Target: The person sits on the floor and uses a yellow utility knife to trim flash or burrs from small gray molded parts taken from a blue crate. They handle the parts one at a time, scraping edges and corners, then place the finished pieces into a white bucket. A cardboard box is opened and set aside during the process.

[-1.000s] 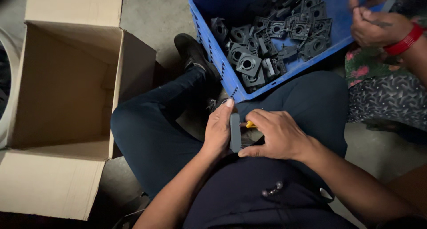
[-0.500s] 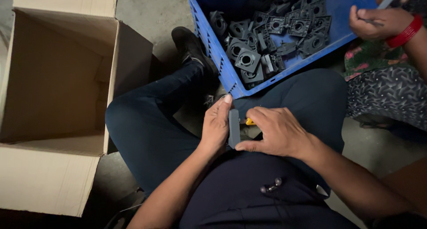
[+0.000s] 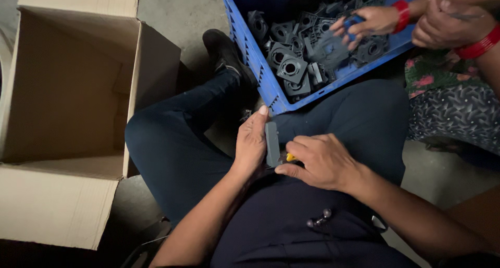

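My left hand [image 3: 251,141] grips a flat grey plastic part [image 3: 272,144] edge-on, held over my lap. My right hand [image 3: 316,160] closes around a small yellow-handled tool [image 3: 290,157] and presses it against the part's lower edge. Both hands touch the part. I sit with legs in dark trousers, knees spread.
A blue plastic crate [image 3: 263,75] with several grey parts stands ahead of my knees. Another person's hands [image 3: 364,21] with red bangles reach into it from the right. A large open cardboard box [image 3: 67,101] lies to my left. My black shoe [image 3: 225,52] rests beside the crate.
My hands stay together on the grey part with little movement. The other person's hand has moved from the crate's right edge down into the parts.
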Action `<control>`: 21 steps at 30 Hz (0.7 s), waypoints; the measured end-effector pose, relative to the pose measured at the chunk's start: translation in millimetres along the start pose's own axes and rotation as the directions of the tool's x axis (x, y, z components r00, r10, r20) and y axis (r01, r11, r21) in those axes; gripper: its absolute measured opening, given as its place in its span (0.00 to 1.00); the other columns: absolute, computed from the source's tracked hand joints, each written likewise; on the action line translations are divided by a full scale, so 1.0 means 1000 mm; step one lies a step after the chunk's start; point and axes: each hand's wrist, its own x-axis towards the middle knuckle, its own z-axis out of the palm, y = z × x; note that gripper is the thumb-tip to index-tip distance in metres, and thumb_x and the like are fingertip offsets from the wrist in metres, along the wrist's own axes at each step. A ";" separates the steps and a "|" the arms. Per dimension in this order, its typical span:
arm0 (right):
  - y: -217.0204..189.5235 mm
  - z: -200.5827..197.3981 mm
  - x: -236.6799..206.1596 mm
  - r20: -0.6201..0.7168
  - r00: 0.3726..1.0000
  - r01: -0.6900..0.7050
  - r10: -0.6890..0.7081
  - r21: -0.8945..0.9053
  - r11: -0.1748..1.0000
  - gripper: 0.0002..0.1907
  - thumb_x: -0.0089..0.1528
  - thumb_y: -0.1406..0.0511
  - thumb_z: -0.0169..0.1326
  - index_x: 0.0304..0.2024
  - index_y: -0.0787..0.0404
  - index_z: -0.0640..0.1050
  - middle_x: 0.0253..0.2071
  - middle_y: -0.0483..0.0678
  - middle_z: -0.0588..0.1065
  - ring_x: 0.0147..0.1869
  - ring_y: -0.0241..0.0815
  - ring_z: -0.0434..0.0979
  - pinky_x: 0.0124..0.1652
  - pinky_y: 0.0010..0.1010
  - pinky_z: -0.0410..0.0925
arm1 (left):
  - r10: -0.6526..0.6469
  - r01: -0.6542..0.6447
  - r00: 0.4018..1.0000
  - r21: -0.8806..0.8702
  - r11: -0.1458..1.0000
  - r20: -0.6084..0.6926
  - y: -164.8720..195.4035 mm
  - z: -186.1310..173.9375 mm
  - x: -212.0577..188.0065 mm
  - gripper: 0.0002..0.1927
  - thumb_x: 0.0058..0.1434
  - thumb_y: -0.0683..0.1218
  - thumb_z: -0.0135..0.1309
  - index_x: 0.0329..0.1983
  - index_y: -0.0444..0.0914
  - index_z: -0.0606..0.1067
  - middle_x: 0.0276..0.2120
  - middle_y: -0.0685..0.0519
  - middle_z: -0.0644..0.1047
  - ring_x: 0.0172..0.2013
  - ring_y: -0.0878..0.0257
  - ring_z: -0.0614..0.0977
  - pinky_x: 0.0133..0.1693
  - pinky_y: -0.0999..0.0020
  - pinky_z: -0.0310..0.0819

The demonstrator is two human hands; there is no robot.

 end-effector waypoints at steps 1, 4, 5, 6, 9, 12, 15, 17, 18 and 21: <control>0.001 -0.001 0.000 -0.001 1.000 0.009 -0.009 0.006 1.000 0.29 0.61 0.42 0.53 0.26 0.60 0.72 0.23 0.47 0.70 0.26 0.48 0.74 0.25 0.40 0.66 | -0.002 0.002 1.000 0.008 1.000 -0.009 0.000 0.000 0.000 0.22 0.75 0.57 0.45 0.28 0.40 0.70 0.22 0.62 0.67 0.24 0.75 0.64 0.27 0.76 0.59; 0.002 -0.005 0.002 -0.025 1.000 0.011 -0.011 -0.002 1.000 0.31 0.57 0.40 0.56 0.28 0.62 0.73 0.24 0.48 0.71 0.24 0.47 0.74 0.25 0.38 0.67 | -0.001 0.001 1.000 0.013 1.000 -0.024 0.002 0.002 -0.001 0.22 0.75 0.56 0.45 0.27 0.39 0.70 0.22 0.62 0.67 0.24 0.74 0.64 0.27 0.76 0.59; 0.003 -0.007 0.003 -0.034 0.999 0.009 -0.009 -0.003 1.000 0.32 0.56 0.40 0.56 0.28 0.63 0.73 0.24 0.48 0.71 0.25 0.47 0.75 0.25 0.38 0.67 | -0.004 0.004 1.000 0.002 1.000 -0.024 0.003 0.003 -0.002 0.22 0.74 0.56 0.45 0.28 0.39 0.71 0.22 0.62 0.68 0.24 0.75 0.65 0.27 0.76 0.60; 0.003 -0.008 0.005 -0.043 0.999 0.006 -0.006 -0.002 1.000 0.33 0.55 0.39 0.57 0.29 0.63 0.73 0.25 0.49 0.71 0.25 0.48 0.75 0.25 0.38 0.67 | -0.007 0.007 1.000 -0.008 1.000 -0.023 0.003 0.004 -0.003 0.21 0.74 0.56 0.45 0.29 0.39 0.71 0.22 0.62 0.69 0.24 0.75 0.65 0.27 0.76 0.60; 0.001 -0.011 0.007 -0.051 0.999 0.002 -0.002 -0.018 1.000 0.34 0.54 0.39 0.58 0.30 0.64 0.73 0.26 0.49 0.73 0.27 0.49 0.76 0.26 0.39 0.68 | -0.042 0.041 0.999 -0.024 0.999 -0.021 0.004 0.005 -0.005 0.20 0.74 0.55 0.45 0.29 0.39 0.72 0.22 0.62 0.70 0.24 0.75 0.66 0.27 0.76 0.62; -0.002 -0.010 0.007 -0.018 1.000 -0.024 0.023 -0.040 0.999 0.32 0.55 0.39 0.59 0.30 0.63 0.74 0.27 0.48 0.73 0.28 0.50 0.77 0.27 0.41 0.68 | -0.002 0.002 1.000 -0.010 1.000 -0.014 0.007 0.004 -0.005 0.21 0.75 0.56 0.45 0.29 0.39 0.72 0.23 0.62 0.69 0.25 0.75 0.66 0.28 0.76 0.61; -0.001 -0.006 0.005 0.065 0.997 -0.041 0.042 -0.021 0.999 0.29 0.57 0.42 0.59 0.29 0.61 0.74 0.26 0.47 0.74 0.29 0.50 0.78 0.27 0.42 0.68 | -0.007 0.007 1.000 -0.019 1.000 -0.029 0.009 0.004 -0.004 0.21 0.74 0.56 0.45 0.28 0.39 0.72 0.22 0.62 0.69 0.24 0.75 0.66 0.27 0.76 0.60; 0.003 -0.004 0.003 0.091 0.996 -0.025 0.022 0.037 0.999 0.27 0.58 0.43 0.60 0.29 0.61 0.75 0.25 0.46 0.74 0.28 0.49 0.77 0.27 0.42 0.67 | -0.031 0.030 0.999 -0.008 1.000 -0.045 0.009 0.004 -0.004 0.21 0.74 0.56 0.45 0.29 0.39 0.72 0.22 0.62 0.70 0.24 0.75 0.66 0.27 0.76 0.61; 0.007 -0.004 0.002 0.081 0.997 -0.004 -0.002 0.080 0.997 0.26 0.58 0.44 0.61 0.28 0.60 0.75 0.25 0.46 0.74 0.27 0.48 0.77 0.27 0.40 0.67 | -0.039 0.039 0.998 -0.002 0.999 -0.050 0.008 0.003 -0.003 0.21 0.73 0.56 0.45 0.29 0.39 0.73 0.22 0.62 0.70 0.24 0.75 0.67 0.27 0.76 0.62; 0.015 -0.002 -0.002 0.046 0.998 -0.044 0.031 0.299 0.953 0.21 0.58 0.50 0.62 0.30 0.61 0.75 0.22 0.44 0.69 0.23 0.43 0.70 0.25 0.36 0.64 | -0.012 0.013 0.999 0.032 0.999 -0.045 0.001 -0.001 0.000 0.22 0.75 0.56 0.45 0.28 0.39 0.72 0.23 0.62 0.69 0.25 0.75 0.65 0.27 0.77 0.60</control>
